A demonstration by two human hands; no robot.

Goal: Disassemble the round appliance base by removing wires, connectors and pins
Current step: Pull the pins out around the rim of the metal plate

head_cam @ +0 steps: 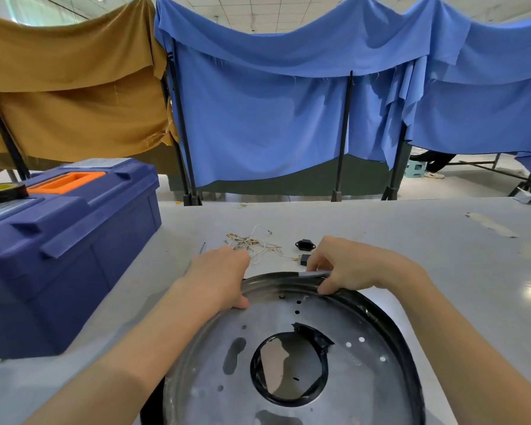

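On the pale grey table (411,240), before draped blue cloth (273,118), a blue plastic toolbox (74,256) stood left. The round base (288,348), dull silver metal with black rim and central hole, lay near. The left hand (221,274) gripped its far rim; the right hand (350,265) pinched a thin grey piece (314,273).

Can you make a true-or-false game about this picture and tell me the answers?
1. The left hand grips the rim of the round base. True.
2. The toolbox is red. False: it is blue with an orange handle.
3. Loose wires lie on the table beyond the round base. True.
4. The middle of the round base is solid. False: it has a big round hole.
5. The right hand is empty. False: it pinches a small grey piece.
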